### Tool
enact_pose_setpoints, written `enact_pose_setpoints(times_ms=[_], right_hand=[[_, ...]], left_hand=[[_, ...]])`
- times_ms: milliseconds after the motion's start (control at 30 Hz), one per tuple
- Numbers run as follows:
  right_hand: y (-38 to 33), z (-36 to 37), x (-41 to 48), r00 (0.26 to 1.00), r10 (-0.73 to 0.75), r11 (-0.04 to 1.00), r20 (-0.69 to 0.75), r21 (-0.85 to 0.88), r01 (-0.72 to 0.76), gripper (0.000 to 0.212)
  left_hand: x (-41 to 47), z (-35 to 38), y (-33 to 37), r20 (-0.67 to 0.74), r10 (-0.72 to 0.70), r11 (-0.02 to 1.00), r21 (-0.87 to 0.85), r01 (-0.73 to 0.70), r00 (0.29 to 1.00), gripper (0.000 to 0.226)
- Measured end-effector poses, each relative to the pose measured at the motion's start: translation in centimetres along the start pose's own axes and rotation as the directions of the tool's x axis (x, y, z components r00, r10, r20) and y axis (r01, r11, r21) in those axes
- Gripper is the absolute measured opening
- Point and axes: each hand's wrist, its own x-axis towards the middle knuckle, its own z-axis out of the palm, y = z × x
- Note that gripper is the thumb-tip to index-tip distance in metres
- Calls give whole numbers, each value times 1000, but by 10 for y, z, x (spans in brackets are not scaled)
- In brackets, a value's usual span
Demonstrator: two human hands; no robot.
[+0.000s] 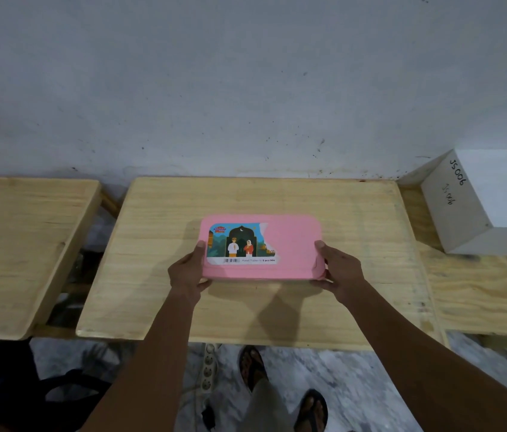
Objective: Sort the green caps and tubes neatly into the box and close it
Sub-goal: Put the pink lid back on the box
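The pink box, lid on and bearing a torn picture sticker, sits at the middle of the wooden worktop. My left hand grasps its near-left corner, thumb on the lid; my right hand grasps the near-right corner the same way, so each grip is closed on the box. A white box marked "JS006" stands far right, well apart, against the grey wall. A second wooden top lies left.

A plain makeshift workroom: bare light plywood tabletops against a stained grey plaster wall, a hand-labelled white cardboard box right of the hands' grip.
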Motion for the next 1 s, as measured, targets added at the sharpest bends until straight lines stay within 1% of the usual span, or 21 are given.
enact_pose_setpoints(times_ms=[133,233,333,433,533,600,700,867,933,1000], right_hand=[[-1,0,-1,1000,-9,1000,1,-6,9,29],[-2,0,-1,1000,-12,1000,10,-11,12,32],[-3,2,0,1000,-29,999,-7,-22,29,24],[-10,11,7,1000,-15,1000,-8,-1,15,30],[-23,29,18,1000,-12,1000,-17,11,12,33],[-32,43,30,999,-17,1000,-34,11,18,30],[-48,61,48,998,-19,1000,-54,17,20,25],[-72,85,74,997,-32,999,-67,3,33,24],[-82,91,82,997,-36,999,-72,-2,35,26],[-90,95,89,996,-38,999,-79,-9,38,25]], left_hand=[[2,-3,3,37,-4,1000,-6,5,999,42],[6,-2,2,47,-20,1000,-6,21,999,35],[15,-2,9,58,-21,1000,12,20,998,35],[27,1,26,73,3,1000,21,-5,997,36],[43,10,51,80,22,999,38,-25,997,29],[55,16,66,86,24,998,54,-29,996,24],[77,25,86,96,21,998,59,-27,995,24],[109,43,104,95,21,998,52,-26,995,34],[118,50,111,95,14,998,54,-20,995,30],[125,58,115,101,7,999,49,-12,995,26]])
